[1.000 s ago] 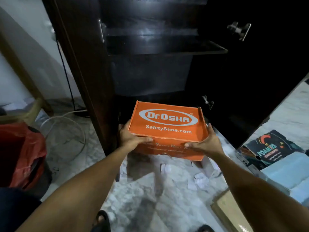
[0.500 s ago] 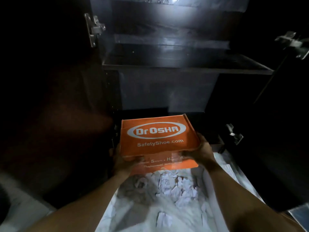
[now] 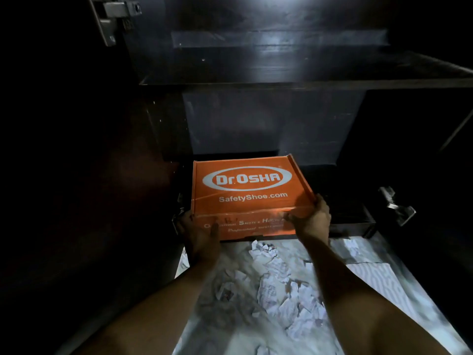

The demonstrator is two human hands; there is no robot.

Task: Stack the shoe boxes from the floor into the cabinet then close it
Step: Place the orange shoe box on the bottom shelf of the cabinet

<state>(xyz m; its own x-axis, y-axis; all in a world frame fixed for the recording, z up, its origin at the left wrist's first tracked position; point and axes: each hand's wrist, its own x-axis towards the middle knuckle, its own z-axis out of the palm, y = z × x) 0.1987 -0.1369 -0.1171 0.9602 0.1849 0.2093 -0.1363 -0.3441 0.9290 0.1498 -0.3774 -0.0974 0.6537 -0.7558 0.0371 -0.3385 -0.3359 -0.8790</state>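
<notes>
Both hands grasp the orange Dr.Osha shoe box [image 3: 245, 190]: the left hand [image 3: 202, 234] at its near left corner, the right hand [image 3: 313, 221] at its near right corner. The box is at the front edge of the dark cabinet's [image 3: 281, 119] lowest compartment, toward its left side. Crumpled paper scraps [image 3: 271, 265] litter the floor [image 3: 371, 278] beneath the forearms.

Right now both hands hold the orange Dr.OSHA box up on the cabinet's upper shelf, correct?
Not the upper shelf. The head view shows the orange box low in the cabinet, at its bottom compartment, below the shelf. The rest is right: the left hand and the right hand both hold it at its near corners.
</notes>
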